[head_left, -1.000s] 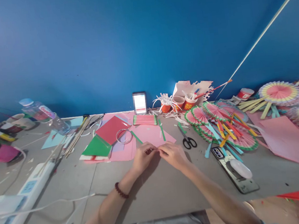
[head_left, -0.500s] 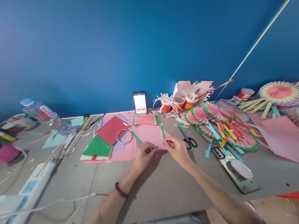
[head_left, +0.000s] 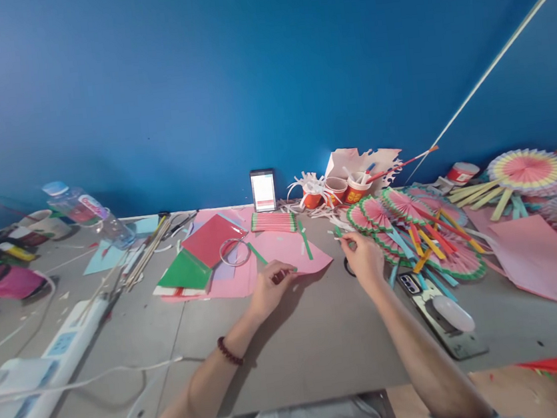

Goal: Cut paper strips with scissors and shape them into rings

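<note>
My left hand (head_left: 270, 289) rests at the edge of a pink paper sheet (head_left: 276, 249), its fingers pinched on a green paper strip (head_left: 257, 253). A second green strip (head_left: 305, 241) lies on the pink sheet. Further right, my right hand (head_left: 364, 258) has thumb and finger closed at small green paper scraps (head_left: 337, 231); whether something tiny and pale is in the pinch is hard to make out. Beneath that hand the scissors (head_left: 348, 267) are mostly hidden, with part of a black handle showing. A pleated pink paper piece with green edges (head_left: 273, 221) lies behind the sheet.
Red and green paper sheets (head_left: 216, 241) and a tape roll (head_left: 234, 253) lie left. Folded paper fans (head_left: 409, 211) and a phone (head_left: 445, 324) are right. Paper cups (head_left: 356, 186) and a propped screen (head_left: 263, 192) stand at the wall; a power strip (head_left: 59, 361) is far left.
My right hand has moved right, away from the pink sheet and my left hand, to the green scraps, now covering most of the scissors. The left hand stays on the green strip.
</note>
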Motion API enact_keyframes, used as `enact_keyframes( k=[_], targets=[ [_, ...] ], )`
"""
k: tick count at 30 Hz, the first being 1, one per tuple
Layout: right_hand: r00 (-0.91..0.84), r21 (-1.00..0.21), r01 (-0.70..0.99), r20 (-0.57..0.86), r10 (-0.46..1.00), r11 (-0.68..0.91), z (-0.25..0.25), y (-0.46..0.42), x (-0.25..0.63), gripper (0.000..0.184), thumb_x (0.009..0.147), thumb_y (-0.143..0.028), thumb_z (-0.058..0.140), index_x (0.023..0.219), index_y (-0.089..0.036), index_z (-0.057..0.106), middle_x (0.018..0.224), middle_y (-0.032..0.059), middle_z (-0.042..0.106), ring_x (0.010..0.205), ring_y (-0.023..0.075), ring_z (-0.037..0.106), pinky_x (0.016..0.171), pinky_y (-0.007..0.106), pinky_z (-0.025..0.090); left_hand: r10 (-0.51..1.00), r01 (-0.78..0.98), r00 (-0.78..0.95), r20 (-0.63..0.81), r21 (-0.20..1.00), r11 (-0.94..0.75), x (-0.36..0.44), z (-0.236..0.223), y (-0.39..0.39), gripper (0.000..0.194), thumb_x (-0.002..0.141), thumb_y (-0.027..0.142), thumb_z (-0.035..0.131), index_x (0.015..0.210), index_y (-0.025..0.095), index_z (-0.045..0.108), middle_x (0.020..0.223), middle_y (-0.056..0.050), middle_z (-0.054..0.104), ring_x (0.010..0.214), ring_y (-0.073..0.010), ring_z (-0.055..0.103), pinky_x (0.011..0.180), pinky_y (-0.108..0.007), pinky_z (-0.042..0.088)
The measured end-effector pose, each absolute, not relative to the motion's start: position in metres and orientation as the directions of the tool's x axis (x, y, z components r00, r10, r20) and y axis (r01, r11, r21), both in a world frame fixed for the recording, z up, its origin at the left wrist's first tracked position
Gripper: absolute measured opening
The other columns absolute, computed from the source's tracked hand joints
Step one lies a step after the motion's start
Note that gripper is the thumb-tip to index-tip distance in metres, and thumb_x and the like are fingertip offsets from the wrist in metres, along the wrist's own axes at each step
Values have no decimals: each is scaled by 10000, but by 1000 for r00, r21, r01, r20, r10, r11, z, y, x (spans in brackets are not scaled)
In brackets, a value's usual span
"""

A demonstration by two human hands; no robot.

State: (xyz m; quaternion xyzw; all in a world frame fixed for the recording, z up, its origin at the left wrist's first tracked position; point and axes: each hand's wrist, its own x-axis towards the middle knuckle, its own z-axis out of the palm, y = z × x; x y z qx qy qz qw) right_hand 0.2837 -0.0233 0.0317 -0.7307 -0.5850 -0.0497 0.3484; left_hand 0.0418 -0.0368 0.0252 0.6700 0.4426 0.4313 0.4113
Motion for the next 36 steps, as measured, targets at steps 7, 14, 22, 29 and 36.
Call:
enact_keyframes(
  k=[7, 14, 22, 29, 36],
  targets=[
    [142, -272, 962, 551, 822, 17, 30, -25, 282, 289, 834, -150, 422, 936, -167, 692, 888, 111, 698, 816, 227, 571, 775, 339, 370, 939, 227, 261, 223, 932, -284, 42, 25, -37, 213, 797, 397, 637, 858, 205, 704, 777, -29, 619, 635, -126, 516, 584, -250, 412],
    [137, -296, 954, 568, 812, 46, 33, -29, 275, 300, 791, -88, 419, 897, -171, 687, 861, 82, 706, 815, 213, 582, 761, 322, 331, 932, 195, 269, 242, 934, -299, 42, 22, -37, 233, 809, 401, 633, 876, 187, 697, 796, -34, 626, 643, -121, 517, 595, -251, 407],
    [220, -354, 935, 582, 783, 0, 33, -26, 282, 270, 797, -126, 405, 832, -175, 667, 872, 95, 652, 838, 221, 558, 769, 323, 373, 930, 235, 276, 241, 922, -309, 42, 24, -38, 224, 821, 387, 615, 894, 188, 690, 783, -21, 608, 625, -114, 505, 594, -247, 407],
    [222, -307, 951, 570, 791, -45, 26, -23, 284, 481, 808, -147, 407, 1270, -125, 541, 975, 142, 699, 860, 255, 594, 832, 386, 386, 920, 256, 298, 254, 908, -333, 42, 18, -36, 222, 821, 386, 618, 906, 195, 693, 798, -25, 610, 625, -113, 515, 585, -245, 418],
    [253, -386, 922, 548, 798, -28, 28, -24, 291, 321, 867, -288, 466, 1092, -192, 673, 681, 76, 714, 707, 234, 619, 799, 353, 415, 919, 258, 307, 249, 907, -332, 42, 18, -37, 218, 829, 383, 598, 900, 200, 692, 815, -32, 622, 614, -112, 510, 562, -241, 411]
  ],
)
